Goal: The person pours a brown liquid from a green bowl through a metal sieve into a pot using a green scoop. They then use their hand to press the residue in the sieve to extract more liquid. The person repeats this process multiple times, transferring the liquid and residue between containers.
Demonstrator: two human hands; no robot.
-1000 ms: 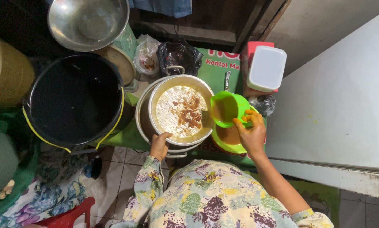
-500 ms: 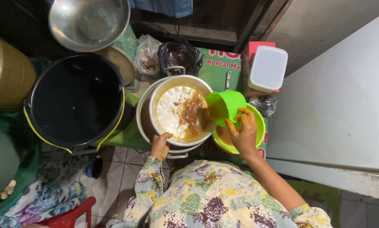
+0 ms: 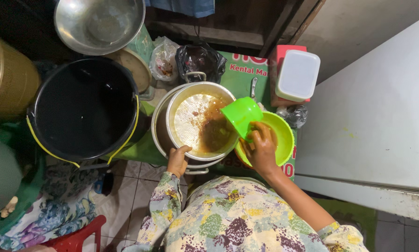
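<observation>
black bucket: big round black plastic bucket, well left of my left hand, untouched
pot: round metal pot with perforated strainer, brown liquid inside
left hand: closed on pot's near rim, I steady it
right hand: wrapped round small green plastic cup, tipped over strainer
bowl: green plastic bowl under right hand
risk: I judge liquid could slop over the rim if the tip is too steep

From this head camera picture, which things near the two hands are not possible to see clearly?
- Green cup, head view: tipped away, so its inside is hidden.
- Green bowl: the right hand covers much of it.
- Metal pot: the perforated strainer sits inside it, hiding what lies below.
- Left hand: fingertips hidden over the rim.
- Black bucket: inside too dark.
</observation>
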